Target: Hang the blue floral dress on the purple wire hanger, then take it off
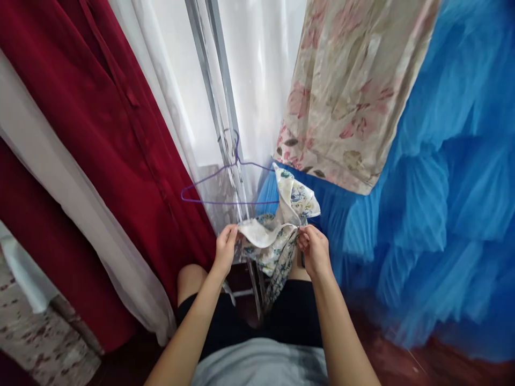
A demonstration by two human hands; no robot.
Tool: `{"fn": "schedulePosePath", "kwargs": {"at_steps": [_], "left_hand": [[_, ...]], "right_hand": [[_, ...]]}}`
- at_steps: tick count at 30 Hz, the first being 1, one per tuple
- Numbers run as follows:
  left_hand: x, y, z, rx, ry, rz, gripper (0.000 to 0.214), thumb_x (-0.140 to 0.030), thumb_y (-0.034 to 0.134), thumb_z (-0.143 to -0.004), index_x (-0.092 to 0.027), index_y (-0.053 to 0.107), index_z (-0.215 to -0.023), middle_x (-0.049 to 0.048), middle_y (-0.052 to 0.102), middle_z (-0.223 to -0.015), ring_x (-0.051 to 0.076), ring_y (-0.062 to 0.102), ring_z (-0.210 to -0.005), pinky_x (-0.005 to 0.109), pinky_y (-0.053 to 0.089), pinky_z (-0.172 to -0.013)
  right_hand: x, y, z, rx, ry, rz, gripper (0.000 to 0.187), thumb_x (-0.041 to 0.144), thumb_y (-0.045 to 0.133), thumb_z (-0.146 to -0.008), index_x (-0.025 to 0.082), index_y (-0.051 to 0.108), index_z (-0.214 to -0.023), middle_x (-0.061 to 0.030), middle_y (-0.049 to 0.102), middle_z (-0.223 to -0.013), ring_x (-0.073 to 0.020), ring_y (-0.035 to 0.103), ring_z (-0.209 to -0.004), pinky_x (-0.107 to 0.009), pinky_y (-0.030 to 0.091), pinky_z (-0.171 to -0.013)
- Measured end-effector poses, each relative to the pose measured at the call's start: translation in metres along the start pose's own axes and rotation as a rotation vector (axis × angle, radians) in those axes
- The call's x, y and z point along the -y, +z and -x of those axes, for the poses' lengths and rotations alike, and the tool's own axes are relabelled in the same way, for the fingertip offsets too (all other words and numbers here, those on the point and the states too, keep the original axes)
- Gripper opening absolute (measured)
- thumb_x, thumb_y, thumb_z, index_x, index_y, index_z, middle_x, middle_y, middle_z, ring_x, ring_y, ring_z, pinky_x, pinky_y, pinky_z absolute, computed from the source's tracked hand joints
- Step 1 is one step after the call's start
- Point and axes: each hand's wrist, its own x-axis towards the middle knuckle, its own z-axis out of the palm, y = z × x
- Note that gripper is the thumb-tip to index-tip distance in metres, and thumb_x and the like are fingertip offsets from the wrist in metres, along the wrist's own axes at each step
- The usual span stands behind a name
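Note:
A small white garment with a blue and green flower print [281, 225] hangs partly on a thin purple wire hanger [225, 185]. One shoulder of it is draped over the hanger's right end. My left hand [224, 247] pinches the garment's left edge. My right hand [314, 247] pinches its right edge. Both hands are closed on the fabric, just below the hanger.
A dark red garment [100, 134] hangs at the left with a white cloth [60, 214] beside it. A metal rack pole [219, 102] stands ahead before sheer white curtains. A beige floral dress [350, 91] and a blue tulle dress [450, 187] hang at the right.

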Motion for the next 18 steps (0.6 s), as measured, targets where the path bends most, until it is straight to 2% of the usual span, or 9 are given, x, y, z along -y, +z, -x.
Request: {"fn": "schedulePosePath", "kwargs": {"at_steps": [3, 6, 9, 10, 12, 13, 15, 17, 18], "left_hand": [[-0.05, 0.032, 0.016, 0.17, 0.057, 0.034, 0.039, -0.057, 0.058, -0.091, -0.019, 0.064, -0.095, 0.0049, 0.068, -0.093, 0.019, 0.065, -0.087, 0.028, 0.053, -0.081], [-0.097, 0.059, 0.034, 0.193, 0.175, 0.08, 0.031, -0.05, 0.057, -0.095, -0.02, 0.065, -0.095, 0.0047, 0.068, -0.093, 0.019, 0.065, -0.089, 0.029, 0.052, -0.084], [-0.124, 0.069, 0.041, 0.208, 0.307, 0.089, 0.024, -0.042, 0.058, -0.097, -0.02, 0.067, -0.094, 0.0065, 0.069, -0.098, 0.022, 0.065, -0.098, 0.033, 0.051, -0.093], [-0.128, 0.068, 0.04, 0.217, 0.331, 0.078, 0.023, -0.041, 0.058, -0.097, -0.02, 0.068, -0.093, 0.0072, 0.069, -0.099, 0.023, 0.065, -0.1, 0.034, 0.05, -0.095], [-0.131, 0.059, 0.033, 0.213, 0.34, 0.062, 0.023, -0.041, 0.059, -0.096, -0.02, 0.068, -0.095, 0.0083, 0.069, -0.102, 0.024, 0.065, -0.103, 0.036, 0.05, -0.098], [-0.13, 0.052, 0.03, 0.205, 0.332, 0.068, 0.023, -0.042, 0.062, -0.094, -0.021, 0.068, -0.101, 0.0088, 0.068, -0.105, 0.024, 0.064, -0.106, 0.037, 0.049, -0.099], [-0.124, 0.037, 0.029, 0.237, 0.273, 0.12, 0.04, -0.048, 0.068, -0.088, -0.024, 0.064, -0.12, 0.0105, 0.067, -0.116, 0.026, 0.064, -0.112, 0.038, 0.05, -0.099], [-0.113, 0.023, 0.037, 0.376, 0.136, 0.208, 0.06, -0.061, 0.067, -0.085, -0.027, 0.058, -0.133, 0.0135, 0.066, -0.121, 0.028, 0.065, -0.111, 0.04, 0.054, -0.094], [-0.106, 0.017, 0.044, 0.48, 0.044, 0.252, 0.065, -0.068, 0.062, -0.084, -0.027, 0.06, -0.134, 0.015, 0.068, -0.119, 0.029, 0.067, -0.107, 0.041, 0.055, -0.089]], "right_hand": [[0.003, -0.012, 0.012, 0.039, -0.039, 0.121, 0.029, 0.042, 0.073, -0.077, 0.023, 0.052, -0.069, 0.0048, 0.044, -0.058, -0.0113, 0.035, -0.051, -0.026, 0.03, -0.05], [0.016, -0.006, 0.021, 0.325, -0.052, 0.28, 0.034, 0.055, 0.07, -0.083, 0.021, 0.064, -0.081, -0.0014, 0.059, -0.074, -0.0167, 0.052, -0.067, -0.028, 0.042, -0.062], [0.028, 0.007, 0.034, 0.586, 0.038, 0.231, 0.05, 0.068, 0.053, -0.091, 0.022, 0.069, -0.088, -0.0053, 0.065, -0.085, -0.0222, 0.06, -0.085, -0.032, 0.048, -0.076], [0.031, 0.013, 0.038, 0.636, 0.078, 0.196, 0.052, 0.07, 0.05, -0.092, 0.022, 0.07, -0.092, -0.0056, 0.067, -0.087, -0.0228, 0.061, -0.088, -0.033, 0.049, -0.079], [0.035, 0.023, 0.047, 0.731, 0.154, 0.174, 0.048, 0.067, 0.058, -0.089, 0.021, 0.071, -0.094, -0.0056, 0.068, -0.089, -0.0225, 0.062, -0.087, -0.033, 0.049, -0.081], [0.036, 0.027, 0.051, 0.784, 0.184, 0.181, 0.044, 0.063, 0.065, -0.087, 0.02, 0.072, -0.093, -0.0055, 0.068, -0.089, -0.0219, 0.062, -0.085, -0.033, 0.049, -0.08], [0.04, 0.035, 0.06, 0.858, 0.221, 0.176, 0.038, 0.056, 0.074, -0.082, 0.02, 0.072, -0.094, -0.0052, 0.069, -0.09, -0.021, 0.062, -0.084, -0.033, 0.049, -0.082], [0.045, 0.039, 0.069, 0.873, 0.235, 0.111, 0.04, 0.053, 0.078, -0.08, 0.021, 0.071, -0.103, -0.0057, 0.069, -0.095, -0.0217, 0.063, -0.089, -0.034, 0.049, -0.088], [0.048, 0.039, 0.073, 0.862, 0.252, 0.059, 0.044, 0.054, 0.079, -0.078, 0.022, 0.07, -0.107, -0.0061, 0.069, -0.096, -0.0226, 0.064, -0.091, -0.035, 0.05, -0.089]]}}
